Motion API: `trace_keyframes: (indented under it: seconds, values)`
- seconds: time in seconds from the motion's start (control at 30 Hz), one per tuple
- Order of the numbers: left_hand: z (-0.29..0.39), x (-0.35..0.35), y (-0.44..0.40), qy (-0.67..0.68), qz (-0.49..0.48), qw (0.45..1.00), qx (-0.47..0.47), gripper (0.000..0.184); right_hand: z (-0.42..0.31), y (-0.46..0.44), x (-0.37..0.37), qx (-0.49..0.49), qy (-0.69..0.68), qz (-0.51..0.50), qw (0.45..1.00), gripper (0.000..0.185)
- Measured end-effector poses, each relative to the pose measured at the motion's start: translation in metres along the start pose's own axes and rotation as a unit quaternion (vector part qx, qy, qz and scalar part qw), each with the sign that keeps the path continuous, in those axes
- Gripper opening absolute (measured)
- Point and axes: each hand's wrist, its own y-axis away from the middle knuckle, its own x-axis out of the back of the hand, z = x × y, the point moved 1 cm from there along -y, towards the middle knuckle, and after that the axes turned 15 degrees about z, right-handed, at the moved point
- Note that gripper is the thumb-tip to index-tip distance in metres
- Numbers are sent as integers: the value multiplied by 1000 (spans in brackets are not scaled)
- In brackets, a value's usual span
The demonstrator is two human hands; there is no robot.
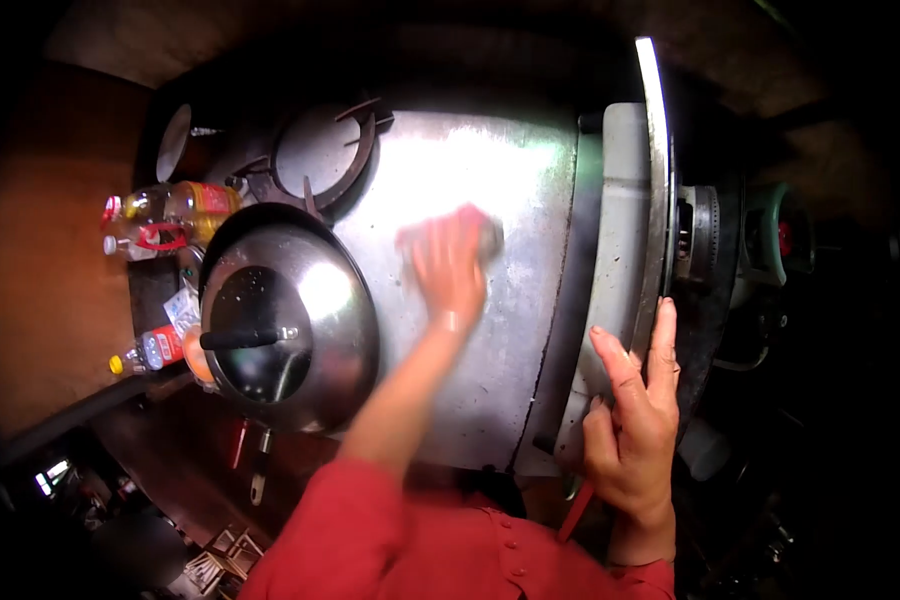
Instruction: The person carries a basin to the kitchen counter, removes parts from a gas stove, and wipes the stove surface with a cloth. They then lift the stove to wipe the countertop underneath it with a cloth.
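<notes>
My left hand point(450, 270) is pressed on a blurred reddish and grey cloth point(491, 240), flat against the shiny metal countertop point(500, 350). Motion smears its fingers. To the right, my right hand point(632, 430) grips the near part of a gas stove point(625, 220) tipped up on its side. Its fingers lie along the stove's white underside and metal edge, with the thumb on the counter side. A burner point(705, 232) shows on the stove's far face. Left of my left arm sits a wok with a domed metal lid point(330, 350), which has a black handle.
Behind the wok is a round burner with a pot support point(360, 165). Oil bottles point(205, 205) and a small yellow-capped bottle point(160, 348) stand at the left, beside a brown board point(50, 270). A green object with a red part point(767, 235) is at the far right.
</notes>
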Motion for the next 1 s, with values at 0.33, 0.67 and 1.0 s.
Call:
trace_keyframes:
  seconds: [0.33,0.67,1.0]
  values:
    - [35,-53,-74,65,33,997,-27,46,3,-2,-3,8,-1,-1,1000,57]
    - [45,-19,9,54,-21,997,-48,49,3,-2,-2,-2,-13,-6,1000,52]
    - [6,-84,-137,-25,80,996,-27,53,3,-7,-1,8,0,-13,1000,46]
